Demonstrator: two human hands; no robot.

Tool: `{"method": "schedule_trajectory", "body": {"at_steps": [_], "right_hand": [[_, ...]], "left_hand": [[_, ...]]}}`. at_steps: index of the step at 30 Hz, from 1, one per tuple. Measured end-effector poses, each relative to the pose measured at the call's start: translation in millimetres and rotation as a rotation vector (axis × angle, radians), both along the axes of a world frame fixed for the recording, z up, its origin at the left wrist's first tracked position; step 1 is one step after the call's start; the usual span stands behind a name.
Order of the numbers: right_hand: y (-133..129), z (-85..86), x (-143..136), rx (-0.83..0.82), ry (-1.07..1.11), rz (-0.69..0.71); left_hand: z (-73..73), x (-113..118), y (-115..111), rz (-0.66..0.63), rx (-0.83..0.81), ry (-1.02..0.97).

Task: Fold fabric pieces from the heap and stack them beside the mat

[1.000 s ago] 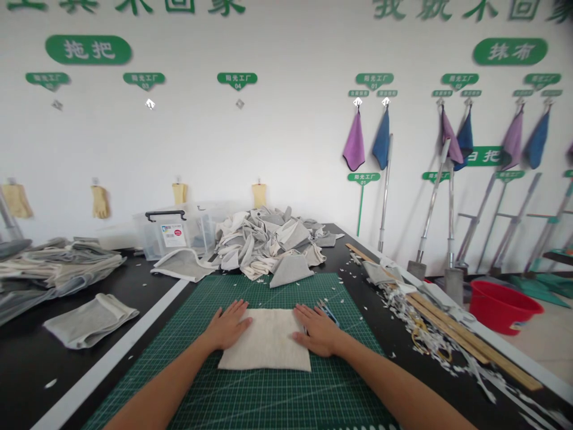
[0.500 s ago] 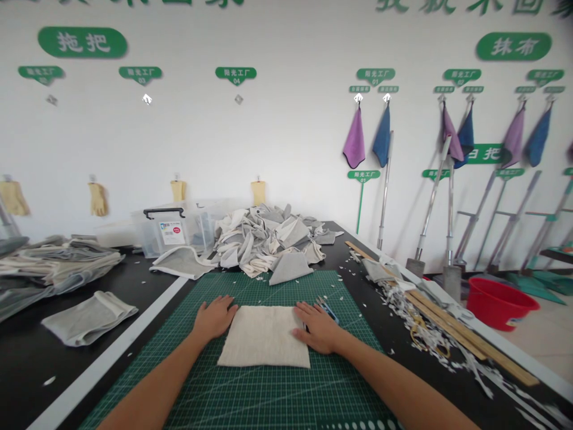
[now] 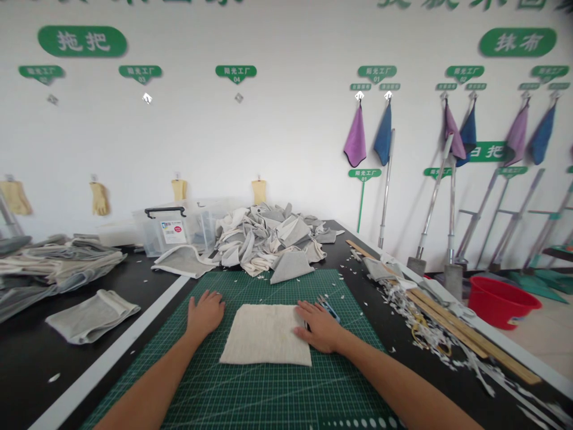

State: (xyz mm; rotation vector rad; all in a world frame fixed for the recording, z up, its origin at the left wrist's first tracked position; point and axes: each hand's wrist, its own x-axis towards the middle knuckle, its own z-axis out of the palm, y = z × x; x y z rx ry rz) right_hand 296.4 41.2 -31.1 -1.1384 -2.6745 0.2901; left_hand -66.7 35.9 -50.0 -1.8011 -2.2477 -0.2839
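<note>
Going by the head cam, the cream cloth [image 3: 268,334] lies flat on the green cutting mat [image 3: 215,397], and its longer side seems to run left to right. The right hand [image 3: 321,327] is the nearer one: open, fingertips over the cloth's right edge. The left hand [image 3: 205,313] is open too, palm down, just beside the cloth but not touching, so the cloth's off to its right.

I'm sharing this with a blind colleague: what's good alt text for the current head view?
A person's right hand touches the right edge of a cream fabric piece on a green gridded cutting mat; the left hand is apart, to its left. Beyond lies a heap of gray and cream cloth beside a clear plastic box.
</note>
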Motion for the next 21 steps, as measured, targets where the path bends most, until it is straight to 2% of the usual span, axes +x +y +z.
{"method": "schedule_trajectory", "body": {"at_steps": [6,10,13,16,21], "right_hand": [[0.3,-1.0,0.5,0.003,0.009,0.009],[0.6,-1.4,0.7,-0.001,0.010,0.008],[0.8,-0.9,0.6,0.002,0.005,0.006],[0.9,-0.4,0.8,0.007,0.006,0.013],[-1.1,0.8,0.3,0.039,0.025,0.021]], "left_hand": [[9.8,10.1,-4.9,-0.053,0.085,0.085],[14.7,10.2,-3.9,-0.011,0.034,0.001],[14.0,9.5,-3.1,-0.011,0.076,-0.086],[11.1,9.5,-1.6,-0.081,0.087,-0.109],[4.9,8.4,2.4,-0.292,0.043,-0.068]]}}
